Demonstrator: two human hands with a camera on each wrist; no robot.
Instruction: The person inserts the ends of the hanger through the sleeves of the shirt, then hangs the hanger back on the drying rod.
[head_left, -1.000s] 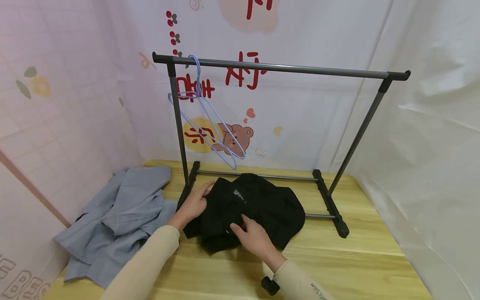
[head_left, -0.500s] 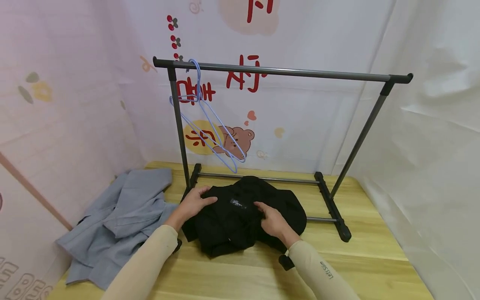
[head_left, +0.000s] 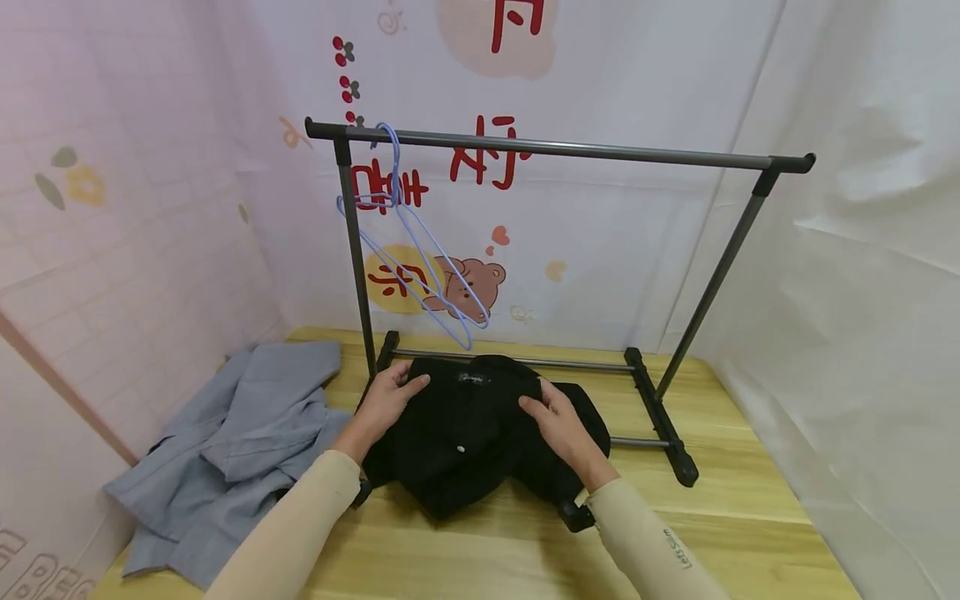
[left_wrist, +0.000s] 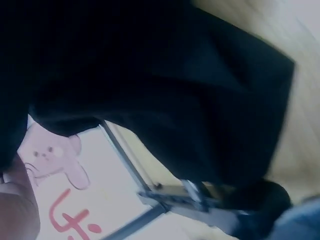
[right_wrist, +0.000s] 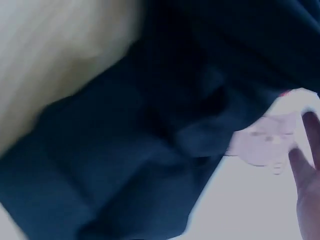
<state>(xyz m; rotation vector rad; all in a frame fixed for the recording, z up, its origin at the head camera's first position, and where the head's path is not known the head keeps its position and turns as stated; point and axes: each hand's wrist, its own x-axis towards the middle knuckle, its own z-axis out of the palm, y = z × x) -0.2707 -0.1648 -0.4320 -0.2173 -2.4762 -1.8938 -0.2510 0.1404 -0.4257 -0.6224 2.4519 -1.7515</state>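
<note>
A black garment (head_left: 457,421) with a small pale label and a round light button hangs bunched between my two hands, in front of the rack. My left hand (head_left: 384,407) pinches its upper left edge, thumb on the near side. At the upper right edge, my right hand (head_left: 564,425) pinches the cloth in the same way. Dark folds of the garment (left_wrist: 150,85) fill much of the left wrist view, where part of my left hand (left_wrist: 17,210) shows low at the left. In the right wrist view, fingers of my right hand (right_wrist: 310,175) appear at the right border.
A dark metal clothes rack (head_left: 562,150) stands on the wooden table (head_left: 720,525) behind the garment. Light blue hangers (head_left: 427,250) hang at its left end. A crumpled grey-blue garment (head_left: 262,425) lies on the left. White printed sheets (head_left: 600,250) enclose the table.
My right hand has moved right from the garment's lower front to its upper right edge and now grips there. The garment's top edge is spread wider, and the button has come into view.
</note>
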